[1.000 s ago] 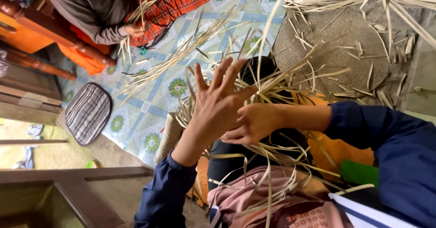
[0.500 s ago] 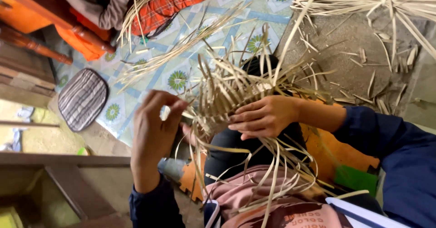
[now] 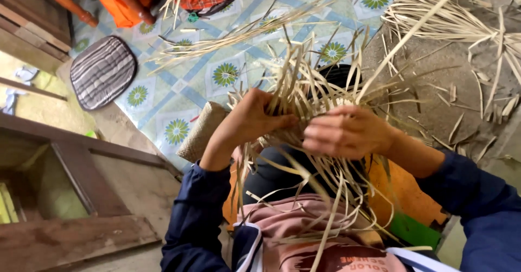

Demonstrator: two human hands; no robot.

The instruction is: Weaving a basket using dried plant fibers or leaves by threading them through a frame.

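L hand & R hand: fingers closed on straw weave; prob. half-woven.

The left hand, splayed open a second ago, has closed on the straw bundle (beside the right hand)

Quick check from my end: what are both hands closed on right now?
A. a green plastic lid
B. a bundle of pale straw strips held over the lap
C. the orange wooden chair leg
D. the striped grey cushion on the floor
B: the left hand and right hand both grip the bundle of pale straw strips over the lap, while the striped grey cushion lies untouched on the patterned floor mat.
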